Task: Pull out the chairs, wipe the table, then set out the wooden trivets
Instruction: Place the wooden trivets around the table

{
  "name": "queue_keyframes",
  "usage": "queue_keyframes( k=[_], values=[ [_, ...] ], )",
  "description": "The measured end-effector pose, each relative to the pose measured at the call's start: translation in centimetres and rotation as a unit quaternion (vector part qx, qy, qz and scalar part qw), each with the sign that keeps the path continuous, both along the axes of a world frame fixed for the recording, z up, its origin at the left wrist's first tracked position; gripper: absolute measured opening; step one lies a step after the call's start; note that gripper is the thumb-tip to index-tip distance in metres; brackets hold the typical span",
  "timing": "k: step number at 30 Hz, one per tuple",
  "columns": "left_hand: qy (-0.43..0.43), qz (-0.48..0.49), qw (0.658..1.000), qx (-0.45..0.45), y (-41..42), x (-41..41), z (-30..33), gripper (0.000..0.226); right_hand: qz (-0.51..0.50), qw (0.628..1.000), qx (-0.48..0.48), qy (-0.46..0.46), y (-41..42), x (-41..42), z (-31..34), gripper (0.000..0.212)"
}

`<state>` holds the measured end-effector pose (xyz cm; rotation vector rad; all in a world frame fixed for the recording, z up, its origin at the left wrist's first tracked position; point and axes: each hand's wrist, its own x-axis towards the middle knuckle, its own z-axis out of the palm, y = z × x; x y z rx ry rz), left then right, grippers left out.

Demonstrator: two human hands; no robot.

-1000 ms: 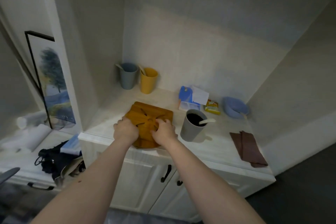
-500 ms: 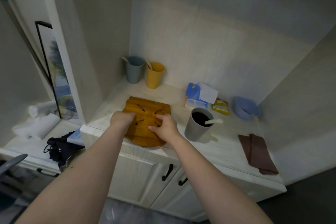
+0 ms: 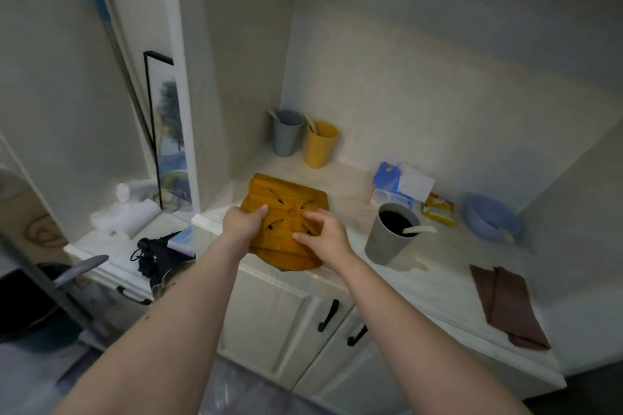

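Since the earlier frames the trivets (image 3: pixel 285 219) have slid toward the front edge of the table (image 3: pixel 438 283), their near end now hanging slightly over it, and both hands have drawn back with them. The stack is orange-brown wood; how many trivets it holds cannot be told.

The left hand (image 3: pixel 243 222) grasps the stack's left edge, thumb on top. The right hand (image 3: pixel 325 235) has its grip on the stack's right side, fingers curled down onto the top face.

On the table stand 3 cups: 1 grey-blue cup (image 3: pixel 286 133) and 1 yellow cup (image 3: pixel 320 144) side by side in the back corner, and 1 grey cup (image 3: pixel 391 234) just right of the trivets, holding dark liquid and a pale spoon (image 3: pixel 418 230). Behind it sit 1 blue box (image 3: pixel 391 184) and 1 yellow packet (image 3: pixel 438 209). Farther right is 1 blue bowl (image 3: pixel 492 217), and near the front right lies 1 brown cloth (image 3: pixel 509 305). Below the table, 2 cabinet doors carry 2 black handles (image 3: pixel 328 315).

To the left, a lower shelf (image 3: pixel 97 246) holds 1 black bag (image 3: pixel 161 254), and 1 framed picture (image 3: pixel 168 131) leans upright.
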<state>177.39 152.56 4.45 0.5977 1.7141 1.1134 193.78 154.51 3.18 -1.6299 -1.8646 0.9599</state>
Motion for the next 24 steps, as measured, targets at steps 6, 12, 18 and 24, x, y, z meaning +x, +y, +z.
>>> queue_keyframes(
  k=[6, 12, 18, 24],
  values=[
    [-0.037, 0.053, 0.997, 0.036, -5.6, -4.1, 0.4, 0.058, -0.002, 0.998, 0.025, 0.050, -4.3, -4.0, 1.0, 0.052],
    [-0.061, 0.155, 0.986, 0.029, -16.7, -10.3, -0.2, 0.059, -0.002, 0.998, -0.025, 0.065, -11.0, -11.8, 0.5, 0.070],
    [-0.073, 0.298, 0.951, 0.033, -29.0, -17.9, -0.9, 0.052, 0.083, 0.978, -0.163, 0.104, -19.1, -21.7, -0.8, 0.092],
    [-0.085, 0.417, 0.901, 0.080, -37.8, -24.9, 0.2, 0.054, 0.203, 0.958, -0.168, 0.114, -25.1, -31.9, 0.9, 0.068]
  ],
)
